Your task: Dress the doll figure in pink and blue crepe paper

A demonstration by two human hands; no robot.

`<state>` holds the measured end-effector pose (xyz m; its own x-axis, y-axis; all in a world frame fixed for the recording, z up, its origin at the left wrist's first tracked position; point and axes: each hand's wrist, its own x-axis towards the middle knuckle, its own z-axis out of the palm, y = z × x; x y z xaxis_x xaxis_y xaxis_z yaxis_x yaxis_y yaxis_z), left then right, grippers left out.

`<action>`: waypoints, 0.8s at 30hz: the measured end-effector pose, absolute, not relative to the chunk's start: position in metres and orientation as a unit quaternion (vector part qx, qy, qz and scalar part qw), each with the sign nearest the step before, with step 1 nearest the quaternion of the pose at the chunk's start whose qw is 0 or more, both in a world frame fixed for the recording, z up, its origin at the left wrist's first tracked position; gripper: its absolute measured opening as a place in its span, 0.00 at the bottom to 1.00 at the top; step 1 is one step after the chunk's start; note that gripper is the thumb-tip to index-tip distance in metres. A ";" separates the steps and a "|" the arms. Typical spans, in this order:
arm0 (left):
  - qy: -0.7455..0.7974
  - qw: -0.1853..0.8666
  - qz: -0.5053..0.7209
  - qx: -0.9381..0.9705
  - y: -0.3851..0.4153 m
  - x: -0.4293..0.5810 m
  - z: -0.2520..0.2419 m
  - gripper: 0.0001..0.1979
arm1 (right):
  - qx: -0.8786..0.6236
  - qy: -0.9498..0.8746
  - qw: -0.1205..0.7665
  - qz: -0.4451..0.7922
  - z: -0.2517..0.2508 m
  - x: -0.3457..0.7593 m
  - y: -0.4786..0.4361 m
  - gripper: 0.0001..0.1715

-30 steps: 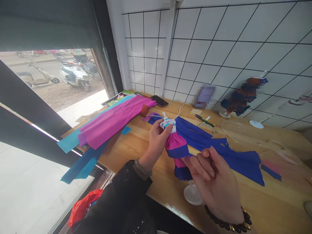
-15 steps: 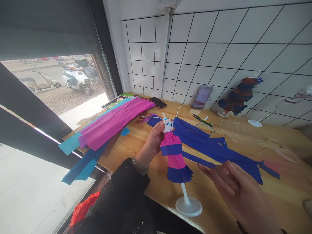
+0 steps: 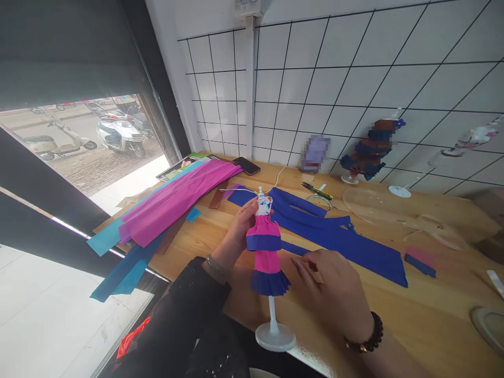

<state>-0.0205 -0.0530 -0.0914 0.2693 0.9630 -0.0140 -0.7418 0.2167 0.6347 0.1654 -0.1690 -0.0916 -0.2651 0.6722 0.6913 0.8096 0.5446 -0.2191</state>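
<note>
My left hand is closed around the upper body of a miniature dress form, its white patterned top showing past my fingers. Bright pink and dark blue crepe paper makes up its dress, with a blue band across the middle and a pleated blue hem. The form stands tilted on a white stem with a round base. Just right of the skirt is my right hand, fingers curled in a pinch. A narrow blue strip runs from beside the dress to behind these fingers; whether they grip it is hidden.
Blue crepe paper spreads across the wooden table behind my right hand. Pink paper over teal sheets lies at left, near a phone. Farther back are a yellow-black cutter and another dressed form against the tiled wall.
My right hand has come left, closer to the skirt, and its bracelet now shows. My left hand still holds the dress form. The view has shifted slightly.
</note>
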 end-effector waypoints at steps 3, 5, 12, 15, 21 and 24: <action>0.224 0.746 0.566 0.271 -0.055 -0.018 -0.091 0.20 | -0.447 -0.816 0.335 -0.148 -0.088 0.156 -0.158 0.09; 0.242 0.741 0.565 0.271 -0.055 -0.017 -0.091 0.20 | -0.439 -0.829 0.318 -0.138 -0.086 0.150 -0.151 0.08; 0.244 0.724 0.581 0.281 -0.056 -0.017 -0.094 0.20 | -0.452 -0.806 0.374 -0.082 -0.087 0.139 -0.138 0.03; 0.239 0.725 0.582 0.280 -0.057 -0.016 -0.095 0.20 | -0.454 -0.788 0.407 -0.079 -0.090 0.137 -0.136 0.05; 0.233 0.717 0.584 0.299 -0.060 -0.013 -0.092 0.19 | -0.442 -0.780 0.432 -0.097 -0.091 0.140 -0.131 0.06; 0.237 0.713 0.583 0.307 -0.063 -0.013 -0.090 0.18 | -0.431 -0.784 0.433 -0.109 -0.090 0.143 -0.130 0.06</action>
